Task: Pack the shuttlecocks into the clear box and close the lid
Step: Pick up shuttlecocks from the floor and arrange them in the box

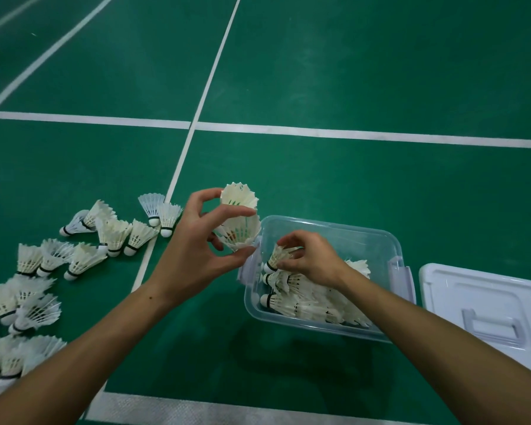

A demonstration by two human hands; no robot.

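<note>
My left hand (196,250) is curled round a nested stack of shuttlecocks (239,216), feathers pointing up toward twelve o'clock, held just beside the clear box's (328,230) left rim. My right hand (311,260) reaches into the box and pinches one shuttlecock (278,256) by its feathers, cork tip toward nine o'clock, above the shuttlecocks already lying inside (307,305), which fill the near half. The box sits on the green court floor (350,72) at about three o'clock from my left hand, its lid off. The white lid (485,299) lies flat on the floor just beside the box at three o'clock. Loose shuttlecocks (83,259) are scattered on the floor from nine toward seven o'clock.
</note>
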